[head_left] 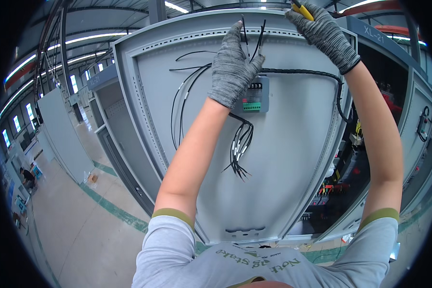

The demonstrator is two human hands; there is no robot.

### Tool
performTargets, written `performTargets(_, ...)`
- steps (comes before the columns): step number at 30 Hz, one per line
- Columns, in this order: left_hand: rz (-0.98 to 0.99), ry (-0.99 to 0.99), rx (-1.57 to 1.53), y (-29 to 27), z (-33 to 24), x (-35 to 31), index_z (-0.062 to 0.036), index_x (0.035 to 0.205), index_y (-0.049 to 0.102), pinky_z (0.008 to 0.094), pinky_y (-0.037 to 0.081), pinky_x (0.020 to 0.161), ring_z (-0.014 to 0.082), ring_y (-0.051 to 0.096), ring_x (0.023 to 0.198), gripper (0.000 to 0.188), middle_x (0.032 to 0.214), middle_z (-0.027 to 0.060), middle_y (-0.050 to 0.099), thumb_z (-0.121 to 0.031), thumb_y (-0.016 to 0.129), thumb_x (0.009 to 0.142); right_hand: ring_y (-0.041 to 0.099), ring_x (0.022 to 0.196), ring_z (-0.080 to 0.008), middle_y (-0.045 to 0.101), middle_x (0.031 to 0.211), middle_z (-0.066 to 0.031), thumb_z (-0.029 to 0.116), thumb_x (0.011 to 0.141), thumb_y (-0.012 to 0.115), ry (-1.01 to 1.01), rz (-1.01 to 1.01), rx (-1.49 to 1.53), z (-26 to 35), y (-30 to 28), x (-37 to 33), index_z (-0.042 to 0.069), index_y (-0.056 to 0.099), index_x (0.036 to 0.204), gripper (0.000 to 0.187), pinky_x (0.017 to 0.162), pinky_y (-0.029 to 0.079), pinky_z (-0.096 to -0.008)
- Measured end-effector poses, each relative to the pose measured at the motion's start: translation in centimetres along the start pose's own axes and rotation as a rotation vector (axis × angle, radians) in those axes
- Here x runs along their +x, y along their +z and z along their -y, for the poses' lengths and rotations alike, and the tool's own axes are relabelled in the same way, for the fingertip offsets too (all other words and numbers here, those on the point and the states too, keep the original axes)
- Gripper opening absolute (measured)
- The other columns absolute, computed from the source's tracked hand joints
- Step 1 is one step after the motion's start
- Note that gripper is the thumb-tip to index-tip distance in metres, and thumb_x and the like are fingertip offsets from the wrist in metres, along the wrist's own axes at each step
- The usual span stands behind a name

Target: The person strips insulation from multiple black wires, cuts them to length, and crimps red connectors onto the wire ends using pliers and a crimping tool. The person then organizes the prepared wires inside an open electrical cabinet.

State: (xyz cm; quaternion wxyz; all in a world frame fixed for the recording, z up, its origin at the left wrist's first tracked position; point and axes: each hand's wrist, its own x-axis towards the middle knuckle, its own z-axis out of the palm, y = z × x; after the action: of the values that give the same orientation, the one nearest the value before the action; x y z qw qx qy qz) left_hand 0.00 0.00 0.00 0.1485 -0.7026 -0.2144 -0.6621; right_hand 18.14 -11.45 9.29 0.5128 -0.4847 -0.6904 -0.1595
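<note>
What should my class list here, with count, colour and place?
Cabinet door: one, grey, centre
Electrical module: one, grey and green, on door
Loose wires: several, black, before door
Sleeved cable: one, black, upper right
Tool: one, yellow, top right
Other cabinets: several, grey, both sides
Floor: one, pale, lower left
Person: one, dark clothing, far left
Lights: several, white, top
Shirt: one, light grey, bottom
Forearms: two, bare, centre and right
Left hand: one, grey glove, at wires
Right hand: one, grey glove, holding tool
</note>
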Motion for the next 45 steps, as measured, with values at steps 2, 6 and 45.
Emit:
performTargets(2,0.096,-0.071,-0.196,-0.4,0.0,0.2,-0.0112,0.137,0.043,0.0290,0.053,0.072,0.0117,0.060,0.073,0.070,0.089,0.0039,0.065,-0.019,0.077,0.077,0.064,0.073,-0.0177,0.070,0.084,-0.0088,0.026,0.087,0.067,0.007,-0.078,-0.049,0.6,0.5,-1.2,0.005,0.067,0.104,0.027,0.069,0.053,-0.0314)
performTargets(6,0.192,0.013,-0.310,-0.9,1.4,1.8,-0.0093,0.126,0.056,0.0270,0.051,0.072,0.0099,0.060,0.076,0.046,0.086,0.0035,0.066,-0.016,0.073,0.083,0.064,0.065,-0.0086,0.071,0.084,-0.0070,0.040,0.088,0.067,-0.080,0.049,-0.008,-0.8,1.2,-1.6,0.007,0.064,0.105,0.037,0.060,0.055,-0.0243)
performTargets(45,0.341,-0.453,-1.056,-1.3,1.5,6.8,-0.0053,0.101,0.066,0.0166,0.045,0.050,0.0038,0.057,0.062,0.016,0.085,0.0053,0.069,-0.017,0.068,0.090,0.066,0.077,-0.0227,0.068,0.085,-0.0084,0.028,0.090,0.063,-0.300,-0.052,-0.480,-3.0,0.6,7.6,0.010,0.064,0.108,0.026,0.071,0.054,-0.0351)
